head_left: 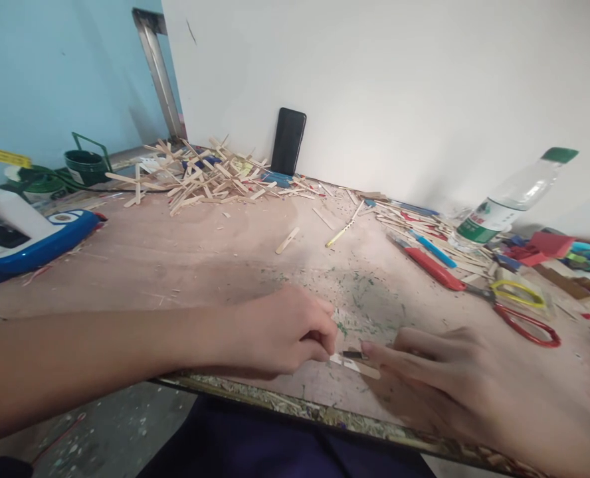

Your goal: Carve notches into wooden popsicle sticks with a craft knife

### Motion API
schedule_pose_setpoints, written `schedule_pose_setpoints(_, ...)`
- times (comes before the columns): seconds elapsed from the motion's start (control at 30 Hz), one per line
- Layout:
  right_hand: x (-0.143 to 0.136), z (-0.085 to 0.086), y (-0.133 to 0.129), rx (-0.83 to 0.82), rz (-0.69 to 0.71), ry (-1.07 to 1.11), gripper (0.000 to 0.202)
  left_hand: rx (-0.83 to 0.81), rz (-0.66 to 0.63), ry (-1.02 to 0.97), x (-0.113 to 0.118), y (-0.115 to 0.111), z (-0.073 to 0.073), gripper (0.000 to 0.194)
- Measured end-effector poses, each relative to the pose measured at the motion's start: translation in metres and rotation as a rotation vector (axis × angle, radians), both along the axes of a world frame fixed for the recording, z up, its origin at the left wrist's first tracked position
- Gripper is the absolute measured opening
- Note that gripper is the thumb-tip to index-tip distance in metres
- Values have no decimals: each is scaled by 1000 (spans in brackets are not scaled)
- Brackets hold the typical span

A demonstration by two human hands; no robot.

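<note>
My left hand (290, 330) rests near the table's front edge, its fingers curled and pinched on the left end of a flat wooden stick (365, 369). To the right, my right hand (439, 365) is closed around a small tool, whose short dark blade (353, 355) shows beyond the fingertips and lies just above the stick. The tool's handle is hidden by the hand. Small green shavings (365, 299) are scattered on the wood behind both hands.
A pile of wooden sticks (210, 176) lies at the back beside an upright phone (288, 141). At the right are scissors (527, 325), a red cutter (432, 267), a blue pen-like tool (432, 248) and a bottle (514, 199). A blue-and-white object (50, 242) stands left.
</note>
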State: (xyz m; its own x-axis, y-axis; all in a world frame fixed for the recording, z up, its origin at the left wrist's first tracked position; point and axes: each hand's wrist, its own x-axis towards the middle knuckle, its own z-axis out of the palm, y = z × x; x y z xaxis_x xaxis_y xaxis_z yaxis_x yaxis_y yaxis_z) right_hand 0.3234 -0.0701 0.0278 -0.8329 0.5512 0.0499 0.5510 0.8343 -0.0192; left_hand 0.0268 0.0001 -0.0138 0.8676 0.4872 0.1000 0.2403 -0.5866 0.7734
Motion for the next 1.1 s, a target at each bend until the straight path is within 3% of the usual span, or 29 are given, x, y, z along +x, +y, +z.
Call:
schedule_pose_setpoints(0.13,3,-8,-4,83,29,33,44,6,-2,-3,0,-1,-1,20)
schedule_pose_setpoints(0.53,1,-13,-6,79,35,16,47,50,-15,-49,-1,0,-4,20)
schedule_pose_setpoints(0.8,-5,1,-7,261,183,-94,40,47,-10,-37,-1,0,-4,19)
schedule_pose_setpoints(0.97,-1,-15,-15,299,115,-36,47,60,-6,-40,-1,-1,-4,19)
schedule_pose_setpoints(1.1,-3,-21,-21,186,62,-12,63,91,15,-49,-2,-4,-5,19)
